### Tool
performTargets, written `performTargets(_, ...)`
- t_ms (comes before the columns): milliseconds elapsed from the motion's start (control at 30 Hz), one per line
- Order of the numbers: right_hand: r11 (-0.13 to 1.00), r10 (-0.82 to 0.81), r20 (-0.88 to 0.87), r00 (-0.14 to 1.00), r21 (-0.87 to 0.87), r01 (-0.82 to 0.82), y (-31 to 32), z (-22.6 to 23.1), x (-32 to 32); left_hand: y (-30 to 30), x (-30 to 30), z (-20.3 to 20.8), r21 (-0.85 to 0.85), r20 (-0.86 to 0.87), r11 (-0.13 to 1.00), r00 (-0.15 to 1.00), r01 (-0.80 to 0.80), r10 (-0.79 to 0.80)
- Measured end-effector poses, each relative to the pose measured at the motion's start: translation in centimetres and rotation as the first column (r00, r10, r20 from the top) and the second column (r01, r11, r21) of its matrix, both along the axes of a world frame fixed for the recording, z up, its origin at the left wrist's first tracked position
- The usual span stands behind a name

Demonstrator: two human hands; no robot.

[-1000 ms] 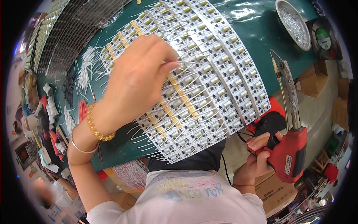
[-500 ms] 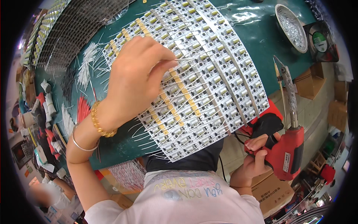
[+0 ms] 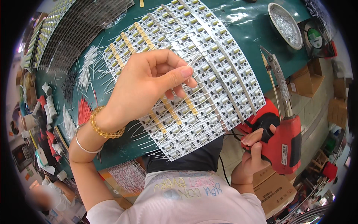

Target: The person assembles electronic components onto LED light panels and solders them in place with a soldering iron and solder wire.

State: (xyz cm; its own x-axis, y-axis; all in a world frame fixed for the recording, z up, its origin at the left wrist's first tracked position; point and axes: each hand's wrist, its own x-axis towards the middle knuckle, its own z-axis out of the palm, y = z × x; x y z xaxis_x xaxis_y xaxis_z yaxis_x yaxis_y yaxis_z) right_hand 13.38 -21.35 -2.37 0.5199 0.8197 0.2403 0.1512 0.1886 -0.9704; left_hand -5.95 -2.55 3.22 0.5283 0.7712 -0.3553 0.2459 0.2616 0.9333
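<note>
One dark green work table point(image 3: 257, 33) spreads under everything. On it lies one large white panel of small circuit boards point(image 3: 209, 71), its rows fitted with pale cylindrical parts and crossed by two yellow strips; the near edge overhangs the table toward the person. A second sheet of dark boards point(image 3: 74, 33) lies at the far left corner, well apart from the hands.

One red pistol-grip soldering gun point(image 3: 285, 145) with a long metal tip sits off the table edge on the right. The right hand point(image 3: 253, 156) is clenched around its handle, the tip pointing up and away, clear of the panel.

The left hand point(image 3: 145, 87) hovers over the middle of the white panel, thumb and forefinger pinched on a thin white wire lead point(image 3: 194, 61); how many leads are in the pinch cannot be told. Two bracelets ring that wrist: one of amber beads point(image 3: 106, 130) and one thin silver bangle point(image 3: 84, 143).

One round metal dish point(image 3: 285, 24) stands at the far right of the table. Loose bundles of white wires point(image 3: 87, 69) and one red bundle point(image 3: 84, 112) lie at the left.
</note>
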Motion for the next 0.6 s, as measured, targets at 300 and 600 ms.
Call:
performTargets(300,1.000,-0.019,-0.046,0.999,0.014,0.020,0.04,-0.06,-0.12,0.44,0.48,0.36,-0.316,0.079,0.948,0.996,-0.019,0.046)
performTargets(600,1.000,-0.019,-0.047,0.999,-0.014,0.018,0.29,-0.01,-0.23,0.45,0.68,0.09,-0.386,0.125,0.922,0.989,-0.030,0.084)
